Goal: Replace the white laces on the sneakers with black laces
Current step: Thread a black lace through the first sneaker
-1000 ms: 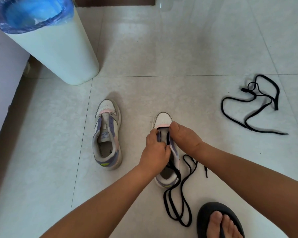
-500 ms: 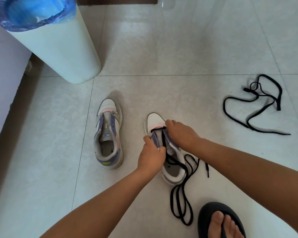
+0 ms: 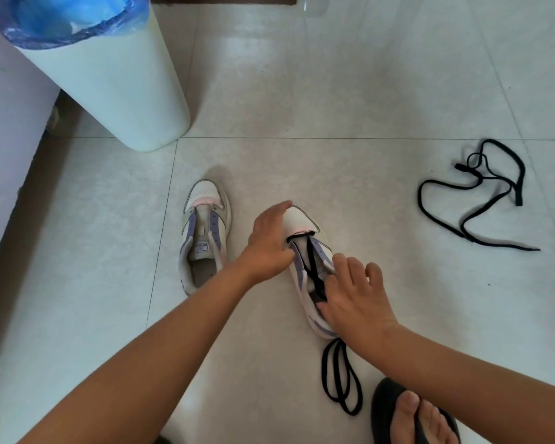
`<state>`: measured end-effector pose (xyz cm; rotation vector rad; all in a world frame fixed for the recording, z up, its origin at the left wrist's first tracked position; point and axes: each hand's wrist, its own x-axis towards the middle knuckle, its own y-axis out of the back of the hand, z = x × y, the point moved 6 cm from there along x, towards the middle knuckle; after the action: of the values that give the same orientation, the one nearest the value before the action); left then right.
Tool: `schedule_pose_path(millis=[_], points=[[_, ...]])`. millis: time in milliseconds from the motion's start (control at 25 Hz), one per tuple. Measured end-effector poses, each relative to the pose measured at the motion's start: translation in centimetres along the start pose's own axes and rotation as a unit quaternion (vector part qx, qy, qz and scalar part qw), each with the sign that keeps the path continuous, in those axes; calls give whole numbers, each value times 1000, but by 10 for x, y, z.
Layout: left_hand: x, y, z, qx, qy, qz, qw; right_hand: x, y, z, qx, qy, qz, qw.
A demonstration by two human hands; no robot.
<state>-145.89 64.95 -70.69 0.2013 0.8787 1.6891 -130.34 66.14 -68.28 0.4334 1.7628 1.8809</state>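
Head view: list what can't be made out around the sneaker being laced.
- Right hand covers the sneaker heel and wherever its thumb meets the black lace.
- Left hand hides the sneaker's near side.
- Tongue label on the other sneaker: too small to read.
- Sandalled foot: cut off by the bottom edge.

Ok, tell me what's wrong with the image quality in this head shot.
Head view: wide-angle lens bends the bin and the tile seams; soft glare on the floor at top; left hand slightly motion-blurred; right hand and laced sneaker fairly sharp; shadows faint.
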Motion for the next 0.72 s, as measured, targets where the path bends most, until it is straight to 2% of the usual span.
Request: schedule_pose_path(millis=[80, 160, 240, 320, 360, 440, 560, 640, 680, 720], points=[[14, -9, -2, 179, -65, -145, 971, 6, -9, 0, 40, -43, -59, 997], [23, -15, -10, 223, -67, -212, 949, 12, -8, -5, 90, -44, -88, 991], [28, -20, -16, 158, -52, -215, 962, 15, 5, -4, 191, -54, -79, 977], [27, -23, -17, 81, -55, -175, 980, 15, 25, 1, 317, -74, -55, 944], [26, -24, -18, 51, -59, -145, 986, 15, 30, 6, 357, -76, -75, 928], [24, -28, -22, 3, -56, -106, 993, 4, 25, 13, 462, -101, -168, 865], [23, -31, -26, -26, -54, -95, 994, -2, 19, 15, 444, -92, -216, 865], [23, -29, -24, -19, -50, -125, 991, -5, 17, 16, 444, -116, -231, 858], [21, -29, -22, -19, -35, -151, 988, -7, 14, 20, 474, -152, -242, 833], [19, -30, -19, -20, -13, -178, 984, -9, 9, 25, 528, -209, -262, 780]])
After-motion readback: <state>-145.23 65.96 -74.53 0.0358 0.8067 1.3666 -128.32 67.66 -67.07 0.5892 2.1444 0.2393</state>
